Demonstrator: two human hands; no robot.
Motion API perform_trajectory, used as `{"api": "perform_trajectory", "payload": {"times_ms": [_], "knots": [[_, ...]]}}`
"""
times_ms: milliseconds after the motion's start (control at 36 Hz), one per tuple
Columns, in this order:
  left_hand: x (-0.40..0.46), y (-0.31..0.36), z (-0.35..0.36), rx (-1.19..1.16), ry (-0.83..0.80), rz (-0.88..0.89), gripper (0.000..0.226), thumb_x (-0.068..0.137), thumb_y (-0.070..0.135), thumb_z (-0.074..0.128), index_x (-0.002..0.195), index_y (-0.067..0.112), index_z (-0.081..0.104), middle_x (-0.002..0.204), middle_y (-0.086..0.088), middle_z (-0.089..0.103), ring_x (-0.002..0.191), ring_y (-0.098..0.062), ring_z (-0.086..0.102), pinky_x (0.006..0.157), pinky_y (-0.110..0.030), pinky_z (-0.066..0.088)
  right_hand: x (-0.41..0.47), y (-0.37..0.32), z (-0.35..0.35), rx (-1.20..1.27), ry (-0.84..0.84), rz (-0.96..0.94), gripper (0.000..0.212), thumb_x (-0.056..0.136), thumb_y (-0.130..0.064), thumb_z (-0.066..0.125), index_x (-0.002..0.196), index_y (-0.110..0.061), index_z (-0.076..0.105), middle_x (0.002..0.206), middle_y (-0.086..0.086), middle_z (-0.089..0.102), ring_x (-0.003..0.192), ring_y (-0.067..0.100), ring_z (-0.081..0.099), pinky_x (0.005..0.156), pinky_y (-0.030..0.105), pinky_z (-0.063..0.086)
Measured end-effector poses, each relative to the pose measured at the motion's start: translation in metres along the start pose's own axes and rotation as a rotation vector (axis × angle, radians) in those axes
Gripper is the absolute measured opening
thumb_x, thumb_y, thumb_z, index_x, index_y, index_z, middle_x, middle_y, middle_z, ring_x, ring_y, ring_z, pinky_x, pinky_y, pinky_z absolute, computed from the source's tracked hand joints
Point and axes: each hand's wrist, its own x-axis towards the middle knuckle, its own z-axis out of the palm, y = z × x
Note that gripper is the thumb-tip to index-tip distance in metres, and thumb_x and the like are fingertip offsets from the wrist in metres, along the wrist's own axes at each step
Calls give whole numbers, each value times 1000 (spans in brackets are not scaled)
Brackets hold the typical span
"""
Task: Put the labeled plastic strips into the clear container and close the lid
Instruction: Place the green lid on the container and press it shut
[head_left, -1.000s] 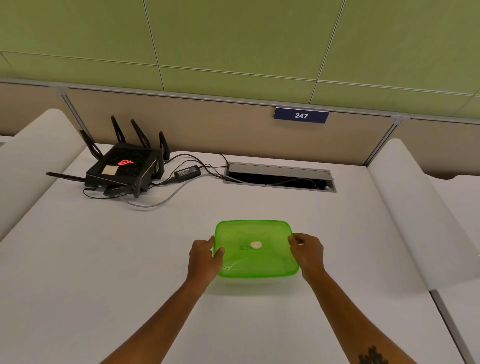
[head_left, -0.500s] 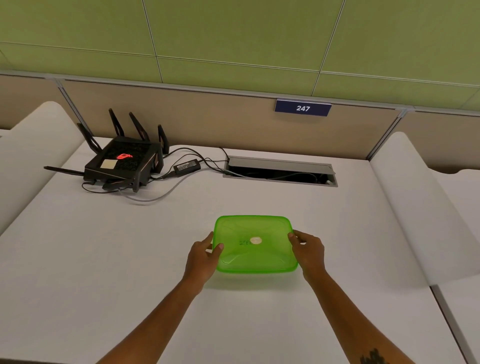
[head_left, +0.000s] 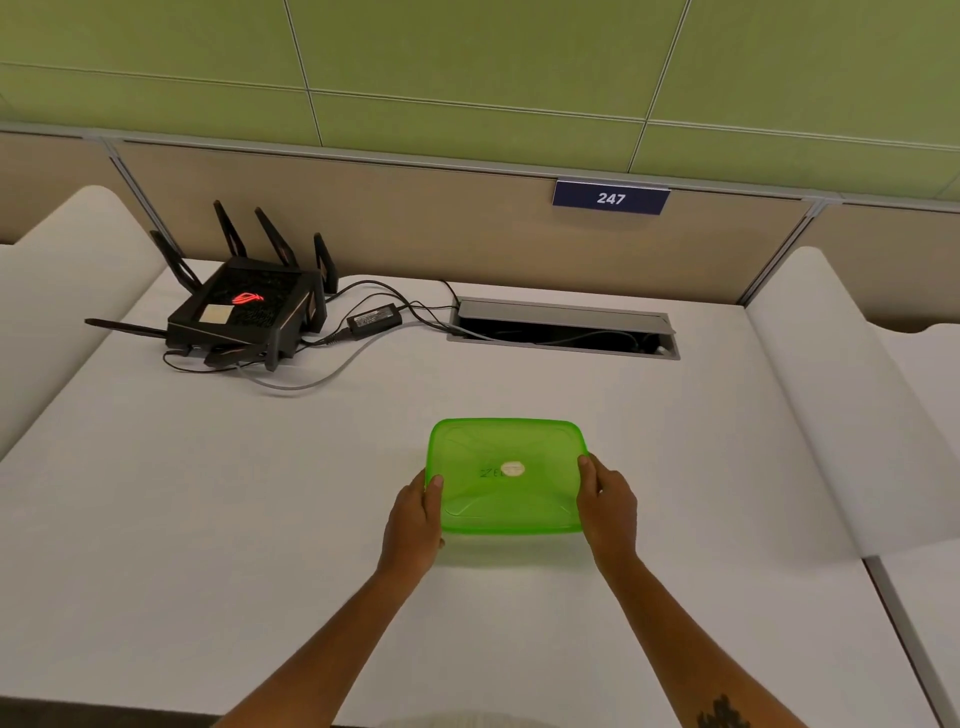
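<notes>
The green lid (head_left: 506, 475) sits flat on top of the container, in the middle of the white table (head_left: 208, 519) and close to the person. The left hand (head_left: 413, 519) holds its left edge and the right hand (head_left: 605, 506) holds its right edge — thumbs on top, fingers curled round the sides. I think they squeeze from both sides to press the lid shut evenly. The strips are not in sight — maybe inside already.

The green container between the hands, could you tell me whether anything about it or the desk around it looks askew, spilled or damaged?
Nothing stands out. The green lid lies flat on the container, with the left hand and right hand at its sides. No spill shows on the desk.
</notes>
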Motion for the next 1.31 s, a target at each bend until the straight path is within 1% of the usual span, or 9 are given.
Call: {"api": "perform_trajectory", "payload": {"times_ms": [194, 361, 556, 639, 806, 944, 1028, 1139, 1306], "knots": [[1, -5, 6, 57, 60, 51, 37, 110, 34, 37, 107, 10, 64, 91, -10, 61, 84, -38, 65, 73, -56, 57, -3, -2, 6, -22, 22, 11, 43, 107, -44, 39, 107, -19, 74, 97, 9, 72, 93, 29, 65, 81, 41, 52], [-4, -12, 15, 52, 129, 68, 29, 109, 22, 43, 121, 8, 66, 105, -12, 67, 101, -29, 63, 82, -31, 43, -3, -3, 8, 9, 37, 4, 36, 108, -37, 43, 107, -18, 75, 101, 7, 74, 96, 27, 67, 82, 38, 50], [-1, -11, 10, -13, 79, 51, 28, 108, 28, 45, 121, 11, 63, 103, -17, 68, 96, -40, 66, 83, -49, 55, 0, 0, 5, 20, 2, 30, 35, 105, -42, 46, 94, -24, 73, 91, -3, 71, 88, 21, 64, 75, 36, 48], [4, -12, 5, -18, 71, 30, 29, 108, 31, 47, 123, 14, 65, 97, -13, 67, 91, -36, 65, 80, -45, 53, 7, 1, -2, 65, -11, 53, 30, 103, -40, 54, 87, -24, 73, 87, -3, 71, 85, 21, 64, 78, 38, 52], [29, -1, 2, -227, 65, -56, 27, 105, 23, 55, 130, 21, 66, 113, -1, 57, 98, -7, 59, 93, -33, 48, 26, -15, -9, 248, -66, 131, 17, 97, -24, 66, 109, -23, 77, 102, 2, 72, 92, 27, 67, 89, 42, 57], [55, 20, -1, -417, 41, -159, 32, 106, 29, 54, 132, 18, 68, 133, -4, 65, 124, -21, 61, 111, -41, 47, 41, -30, -6, 297, -128, 132, 24, 98, -27, 66, 117, -21, 78, 113, 2, 74, 103, 27, 69, 95, 44, 58], [64, 26, 0, -509, 9, -213, 23, 104, 34, 58, 111, 21, 75, 121, -8, 74, 120, -28, 67, 109, -47, 50, 47, -34, -3, 349, -141, 173, 25, 98, -31, 68, 115, -18, 79, 116, 0, 76, 108, 20, 70, 99, 44, 57], [71, 25, 4, -560, 4, -305, 34, 97, 47, 65, 94, 17, 79, 103, -16, 79, 105, -39, 73, 98, -58, 56, 51, -33, 0, 410, -132, 240, 30, 95, -36, 71, 112, -13, 80, 109, 1, 79, 104, 19, 74, 97, 44, 59], [76, 21, 10, -543, 83, -272, 41, 96, 46, 66, 81, 9, 73, 84, -16, 71, 80, -24, 62, 84, -49, 57, 56, -28, 4, 415, -100, 284, 30, 91, -41, 74, 103, -15, 82, 99, 0, 78, 95, 21, 74, 88, 42, 62]]}}
